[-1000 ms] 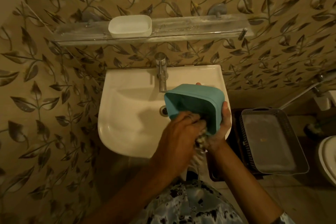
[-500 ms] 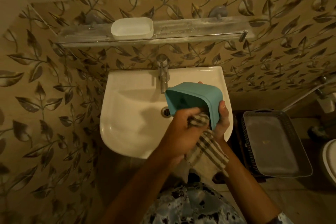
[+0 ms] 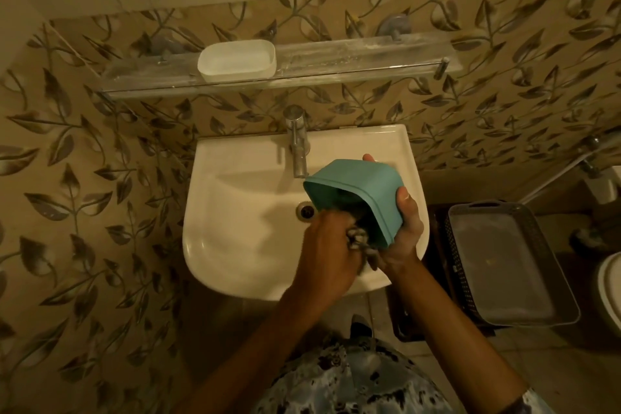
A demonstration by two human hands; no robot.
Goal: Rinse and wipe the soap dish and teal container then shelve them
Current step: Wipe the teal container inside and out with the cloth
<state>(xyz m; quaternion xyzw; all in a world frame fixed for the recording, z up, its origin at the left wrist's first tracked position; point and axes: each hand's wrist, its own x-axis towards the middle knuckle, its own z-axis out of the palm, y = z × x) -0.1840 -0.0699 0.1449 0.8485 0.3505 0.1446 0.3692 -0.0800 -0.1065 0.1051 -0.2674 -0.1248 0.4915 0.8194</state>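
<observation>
Reaching into teal container (image 3: pixel 366 185), left hand (image 3: pixel 327 245) clutches cloth (image 3: pixel 359 241).

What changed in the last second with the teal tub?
The left hand has pushed the checked cloth, which hung loose half a second ago, up into the teal container. The right hand still grips it; the soap dish stays on the shelf.
</observation>
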